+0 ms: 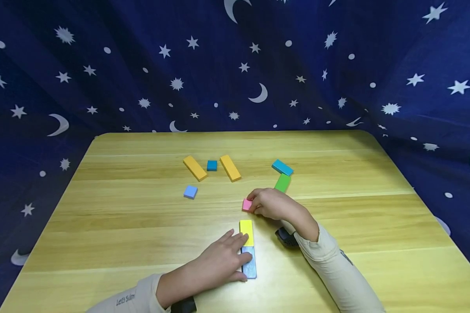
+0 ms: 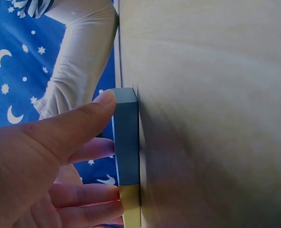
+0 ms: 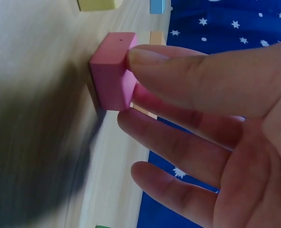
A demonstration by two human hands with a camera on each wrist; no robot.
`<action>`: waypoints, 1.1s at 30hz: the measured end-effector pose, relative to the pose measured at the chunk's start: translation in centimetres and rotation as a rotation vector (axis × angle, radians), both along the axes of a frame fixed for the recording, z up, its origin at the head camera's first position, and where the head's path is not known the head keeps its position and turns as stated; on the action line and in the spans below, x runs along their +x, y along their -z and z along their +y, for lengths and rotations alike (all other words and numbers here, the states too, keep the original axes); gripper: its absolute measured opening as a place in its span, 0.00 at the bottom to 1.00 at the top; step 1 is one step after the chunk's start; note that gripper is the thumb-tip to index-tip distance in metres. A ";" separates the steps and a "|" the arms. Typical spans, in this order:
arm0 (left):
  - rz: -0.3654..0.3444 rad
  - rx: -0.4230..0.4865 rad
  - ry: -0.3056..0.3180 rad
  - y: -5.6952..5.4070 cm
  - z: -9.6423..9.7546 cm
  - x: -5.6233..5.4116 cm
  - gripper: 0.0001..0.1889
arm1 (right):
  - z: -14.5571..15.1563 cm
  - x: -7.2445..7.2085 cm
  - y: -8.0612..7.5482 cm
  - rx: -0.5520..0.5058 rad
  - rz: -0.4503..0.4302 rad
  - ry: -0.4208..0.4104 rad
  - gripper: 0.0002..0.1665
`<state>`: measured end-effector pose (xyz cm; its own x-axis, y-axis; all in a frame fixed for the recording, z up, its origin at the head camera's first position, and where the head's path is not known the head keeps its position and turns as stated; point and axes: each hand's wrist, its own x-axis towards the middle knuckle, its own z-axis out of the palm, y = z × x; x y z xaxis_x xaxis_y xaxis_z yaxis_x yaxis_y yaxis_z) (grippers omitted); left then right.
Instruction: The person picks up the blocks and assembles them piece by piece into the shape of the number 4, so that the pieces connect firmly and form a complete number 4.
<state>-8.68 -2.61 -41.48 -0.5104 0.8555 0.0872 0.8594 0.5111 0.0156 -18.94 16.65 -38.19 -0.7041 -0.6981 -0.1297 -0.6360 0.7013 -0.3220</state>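
Two blocks, a yellow one [image 1: 246, 227] and a greyish-blue one [image 1: 250, 268], lie end to end in a line near the front of the table. My left hand [image 1: 221, 258] rests on both with its fingers extended. In the left wrist view its thumb touches the end of the blue block [image 2: 127, 137], and other fingertips lie on the yellow block [image 2: 130, 197]. Just beyond the yellow block, my right hand [image 1: 274, 204] pinches a small pink block [image 1: 246, 205] between thumb and fingers. The right wrist view shows the pink block [image 3: 112, 76] close over the wood, its shadow beside it.
A green block [image 1: 283, 182] lies just past my right hand, near a blue block [image 1: 283, 167]. Farther back are two orange blocks [image 1: 195, 168] with a small dark-blue block [image 1: 212, 165] between them. A periwinkle block [image 1: 190, 192] lies left of centre. A starry curtain [image 1: 219, 65] hangs behind the table.
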 end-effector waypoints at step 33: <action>0.112 0.058 -0.045 0.6 0.6 -1.3 0.12 | -0.3 0.9 -0.8 0.056 -0.075 -0.140 0.09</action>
